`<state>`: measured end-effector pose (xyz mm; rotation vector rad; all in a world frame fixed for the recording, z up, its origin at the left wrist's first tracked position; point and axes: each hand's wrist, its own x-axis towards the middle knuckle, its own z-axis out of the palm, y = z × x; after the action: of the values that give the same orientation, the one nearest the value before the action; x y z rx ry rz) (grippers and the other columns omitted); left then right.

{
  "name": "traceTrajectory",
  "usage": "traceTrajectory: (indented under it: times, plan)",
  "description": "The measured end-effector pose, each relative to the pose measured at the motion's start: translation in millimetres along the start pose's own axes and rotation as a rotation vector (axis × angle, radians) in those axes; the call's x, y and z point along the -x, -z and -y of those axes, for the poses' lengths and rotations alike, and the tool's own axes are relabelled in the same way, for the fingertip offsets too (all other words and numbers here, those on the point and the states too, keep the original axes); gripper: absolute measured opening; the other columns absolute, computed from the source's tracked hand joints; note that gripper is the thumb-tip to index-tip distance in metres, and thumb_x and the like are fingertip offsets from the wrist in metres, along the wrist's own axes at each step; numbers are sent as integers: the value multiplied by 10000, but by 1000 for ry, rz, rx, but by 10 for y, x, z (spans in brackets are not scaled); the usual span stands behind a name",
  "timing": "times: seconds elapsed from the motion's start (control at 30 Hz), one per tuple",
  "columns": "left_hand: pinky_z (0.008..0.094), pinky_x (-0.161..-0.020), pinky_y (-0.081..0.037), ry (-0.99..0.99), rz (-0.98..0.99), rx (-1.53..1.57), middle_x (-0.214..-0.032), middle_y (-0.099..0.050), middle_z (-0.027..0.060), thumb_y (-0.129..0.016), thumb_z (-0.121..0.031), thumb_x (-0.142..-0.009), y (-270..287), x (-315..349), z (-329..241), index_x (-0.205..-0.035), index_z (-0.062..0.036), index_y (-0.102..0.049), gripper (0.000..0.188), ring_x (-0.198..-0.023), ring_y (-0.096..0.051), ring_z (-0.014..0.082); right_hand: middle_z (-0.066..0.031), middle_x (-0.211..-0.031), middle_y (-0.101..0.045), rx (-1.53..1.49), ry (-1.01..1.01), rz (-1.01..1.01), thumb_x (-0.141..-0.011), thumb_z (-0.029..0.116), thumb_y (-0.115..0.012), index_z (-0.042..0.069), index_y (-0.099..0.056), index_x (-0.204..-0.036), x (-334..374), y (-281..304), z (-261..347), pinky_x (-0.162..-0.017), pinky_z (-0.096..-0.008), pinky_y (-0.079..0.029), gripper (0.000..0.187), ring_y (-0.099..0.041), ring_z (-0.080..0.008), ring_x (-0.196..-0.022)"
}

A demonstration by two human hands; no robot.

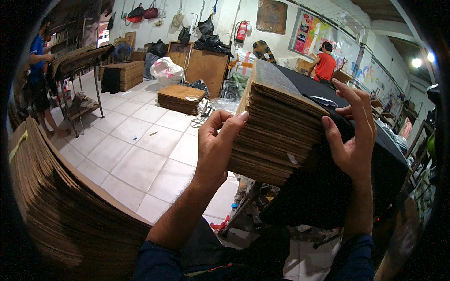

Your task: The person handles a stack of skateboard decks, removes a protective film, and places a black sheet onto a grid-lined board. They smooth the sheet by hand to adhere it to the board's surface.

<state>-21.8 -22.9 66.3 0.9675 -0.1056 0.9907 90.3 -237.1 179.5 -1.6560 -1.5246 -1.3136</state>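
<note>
In front of me stands a tall stack of thin brown boards (276,136), with a greyish, shiny sheet (276,77) on top. My left hand (216,145) is closed at the stack's left edge, its thumb pressed along the upper front corner and its fingers curled. At the right front corner, my right hand (352,133) has its fingers apart, with the thumb by the top boards' edge. Between that hand and the sheet lies a small dark object with a pale rim (324,101), whose kind I cannot make out. Black cloth (323,192) covers the surface beside the stack.
Another big stack of brown boards (70,196) rises close on my left. Across the tiled floor (136,164) are a low board pile (180,99), a white plastic bag (167,70) and a metal stand (79,89). A person in red (325,65) and one in blue (37,61) are farther off.
</note>
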Motion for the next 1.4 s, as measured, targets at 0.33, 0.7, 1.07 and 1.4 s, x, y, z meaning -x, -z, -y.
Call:
traceTrajectory:
  times: [0.33, 0.7, 1.07, 1.4]
  plan:
    - [269, -725, -468, 78, -11, -48, -886, -551, 7, -759, -267, -939, -17, -24, -56, -965, -84, -567, 267, -809, -511, 82, -154, -1251, -651, -6, 4, 1, -878, 130, -765, 98, -639, -1421, -7, 8, 0, -875, -393, -611, 559, -684, -289, -1133]
    - [339, -948, -483, 134, 85, -87, -1029, -561, 59, -680, -226, -906, -80, -99, -238, -1084, -66, -566, 264, -1021, -564, 172, -155, -1226, -640, -42, 6, 0, -871, 136, -777, 98, -633, -1421, 3, 9, -8, -873, -391, -623, 570, -685, -289, -1125]
    - [319, -894, -461, 128, 22, -109, -1024, -523, 46, -605, -140, -868, -182, -190, -292, -1073, -68, -565, 221, -954, -505, 153, -164, -1264, -607, -28, -16, 6, -877, 135, -768, 93, -633, -1423, 29, 92, -22, -860, -382, -585, 564, -658, -285, -1100]
    - [278, -871, -446, -2, -44, -84, -965, -556, 27, -585, -39, -897, -227, -163, -244, -1014, -47, -611, 120, -894, -513, 119, -150, -1277, -609, -83, -126, -21, -920, 86, -691, 102, -651, -1400, 35, 202, -79, -847, -368, -553, 482, -611, -265, -1148]
